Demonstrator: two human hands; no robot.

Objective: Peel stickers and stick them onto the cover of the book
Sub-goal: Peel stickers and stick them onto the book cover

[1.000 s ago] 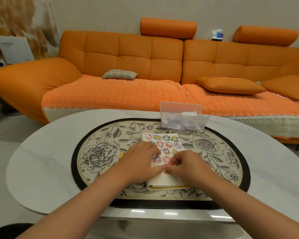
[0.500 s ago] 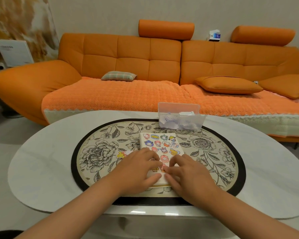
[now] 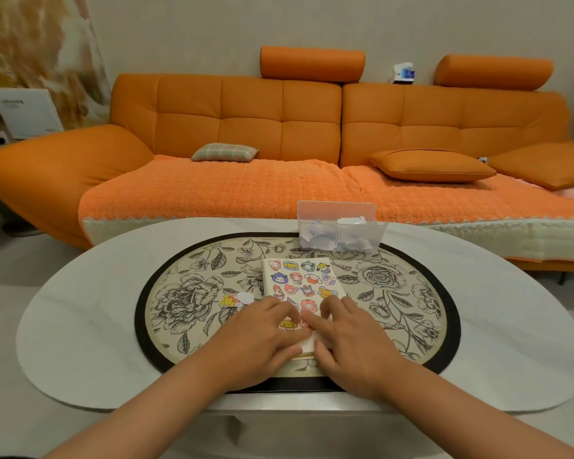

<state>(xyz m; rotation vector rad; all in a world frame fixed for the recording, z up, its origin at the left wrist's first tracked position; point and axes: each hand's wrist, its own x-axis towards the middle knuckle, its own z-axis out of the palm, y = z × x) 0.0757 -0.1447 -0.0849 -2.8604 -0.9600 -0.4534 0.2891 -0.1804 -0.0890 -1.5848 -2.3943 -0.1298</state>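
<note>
The book (image 3: 315, 285) lies closed on a floral placemat (image 3: 193, 294) in the middle of a white oval table (image 3: 80, 326), its short edges facing the person and the sofa. Its cream cover is crowded with cartoon-character stickers (image 3: 307, 278) in rows; no words can be read on any of them.

Both hands rest on the near end of the cover. The left hand (image 3: 262, 339) lies flat, fingers straight and close together, pressing down on the cover beside a yellow sticker (image 3: 287, 324). The right hand (image 3: 352, 339) is also spread flat, with its index fingertip (image 3: 307, 319) pressing on a reddish sticker next to the yellow one. Neither hand pinches anything.

Left of the book, a loose yellow-and-red sticker (image 3: 229, 300) lies on the placemat, touching a small white scrap (image 3: 246, 297) (possibly backing paper; too small to tell).

Beyond the book stands a clear plastic box (image 3: 340, 231) holding white paper scraps. Behind the table is an orange sofa (image 3: 246, 111) with a plaid cushion (image 3: 224, 152). A small white-and-blue carton (image 3: 403, 73) sits on the sofa back, and a white panel (image 3: 25, 112) leans at far left; the print on both is too blurred to read.
</note>
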